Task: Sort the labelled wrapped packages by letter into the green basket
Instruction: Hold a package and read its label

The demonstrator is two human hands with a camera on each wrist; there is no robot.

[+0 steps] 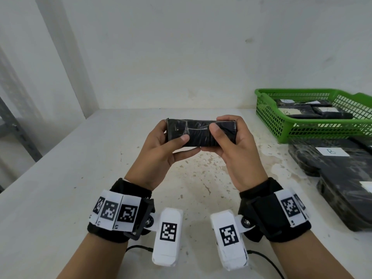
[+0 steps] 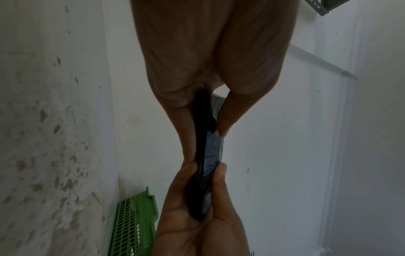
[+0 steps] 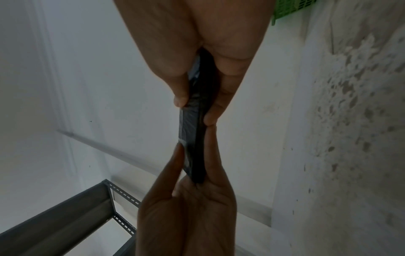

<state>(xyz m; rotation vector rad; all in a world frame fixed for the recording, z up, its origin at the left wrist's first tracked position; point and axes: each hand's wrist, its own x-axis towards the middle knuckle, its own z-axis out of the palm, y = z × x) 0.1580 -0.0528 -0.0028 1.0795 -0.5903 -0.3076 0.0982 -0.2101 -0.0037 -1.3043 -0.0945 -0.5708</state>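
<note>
I hold a flat black wrapped package (image 1: 199, 133) above the middle of the table, its long side level. My left hand (image 1: 171, 141) pinches its left end, thumb on the near face. My right hand (image 1: 220, 125) grips the right end, thumb in front and fingers over the top. The face turned to me shows tape and no label. The left wrist view shows the package (image 2: 210, 155) edge-on between both hands, as does the right wrist view (image 3: 192, 131). The green basket (image 1: 281, 125) stands at the back right and holds several labelled black packages, one marked B (image 1: 289, 112).
Two larger black packages lie on the table in front of the basket, one labelled B (image 1: 330, 156), the other (image 1: 346, 202) nearer the right edge. The white wall closes the back. A grey metal rack (image 3: 65, 216) stands to the left of the table.
</note>
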